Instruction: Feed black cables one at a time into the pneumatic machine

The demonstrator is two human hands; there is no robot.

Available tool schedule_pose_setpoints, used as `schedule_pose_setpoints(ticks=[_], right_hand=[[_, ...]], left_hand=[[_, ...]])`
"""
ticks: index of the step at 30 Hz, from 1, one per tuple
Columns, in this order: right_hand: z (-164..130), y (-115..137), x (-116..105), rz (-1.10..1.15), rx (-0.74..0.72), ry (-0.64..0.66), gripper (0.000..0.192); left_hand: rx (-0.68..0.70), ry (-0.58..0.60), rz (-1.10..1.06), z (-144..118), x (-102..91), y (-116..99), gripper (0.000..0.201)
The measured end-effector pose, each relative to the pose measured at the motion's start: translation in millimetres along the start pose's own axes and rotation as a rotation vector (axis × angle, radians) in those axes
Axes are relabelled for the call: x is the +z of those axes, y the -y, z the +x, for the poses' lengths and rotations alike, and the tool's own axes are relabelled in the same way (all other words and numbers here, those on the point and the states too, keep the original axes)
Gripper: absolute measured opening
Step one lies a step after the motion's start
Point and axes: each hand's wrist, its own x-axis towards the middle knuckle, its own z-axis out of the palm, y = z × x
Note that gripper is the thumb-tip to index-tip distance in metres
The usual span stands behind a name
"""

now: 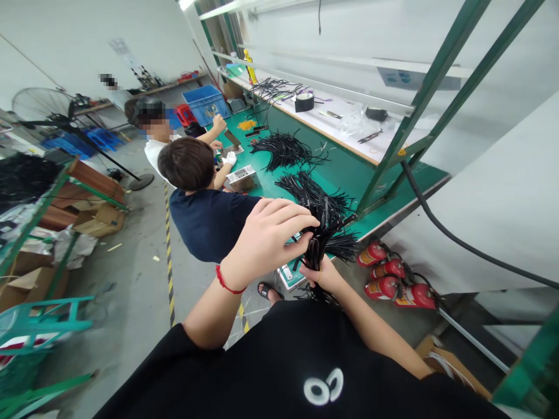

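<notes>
Right hand (325, 274) grips a bundle of black cables (321, 233) from below, fist closed; left hand (268, 235) pinches its upper strands, fingers curled. Bundle held in air, near edge of green counter (345, 169). Two more cable piles (283, 150) lie far on counter, apparently unhandled.

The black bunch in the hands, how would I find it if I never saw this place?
Find the long green workbench with black cable heaps. At its near end, both hands meet around a bundle of black cables: left hand on top, right hand below. Unlike the loose heaps lying farther along, it is lifted and gripped.
</notes>
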Motion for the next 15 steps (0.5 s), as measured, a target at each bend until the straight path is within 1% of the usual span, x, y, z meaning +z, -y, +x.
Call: schedule_pose_setpoints(ticks=[2, 6, 10, 15], right_hand=[[0, -1, 0, -0.001, 0.000, 0.015, 0.049], [-1, -2, 0, 0.003, 0.002, 0.040, 0.049], [-2, -2, 1, 0.015, 0.009, 0.054, 0.047], [-5, 3, 2, 0.039, 0.020, 0.081, 0.044]], left_hand=[[-0.002, 0.019, -0.014, 0, -0.4, 1, 0.013], [-0.024, 0.059, -0.040, -1, -2.1, 3, 0.016], [0.004, 0.101, -0.103, -3, -3.9, 8, 0.016], [0.004, 0.122, -0.145, -5, -5.6, 12, 0.010]])
